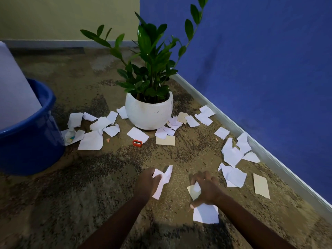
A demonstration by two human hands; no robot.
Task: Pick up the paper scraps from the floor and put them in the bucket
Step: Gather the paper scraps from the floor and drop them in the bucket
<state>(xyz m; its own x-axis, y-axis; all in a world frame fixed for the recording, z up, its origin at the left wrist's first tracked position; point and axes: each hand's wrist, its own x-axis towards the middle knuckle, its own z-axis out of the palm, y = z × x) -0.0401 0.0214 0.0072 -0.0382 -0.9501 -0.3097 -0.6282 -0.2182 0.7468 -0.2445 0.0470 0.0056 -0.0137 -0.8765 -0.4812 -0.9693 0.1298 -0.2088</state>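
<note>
The left hand [146, 183] holds white scraps [164, 178] in curled fingers. The right hand [206, 190] curls its fingers around a beige scrap [193, 192]. A white piece [205, 213] lies beside its thumb.

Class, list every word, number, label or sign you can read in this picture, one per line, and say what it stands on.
None can be read.
The paper scraps on the floor and in the left hand and right hand: no print shows.
The scrap beside the blue bucket: coloured marks, too blurred to read.
The red sharpener: no legible lettering.
The white pot: small mark at its right edge, too small to read.
</note>
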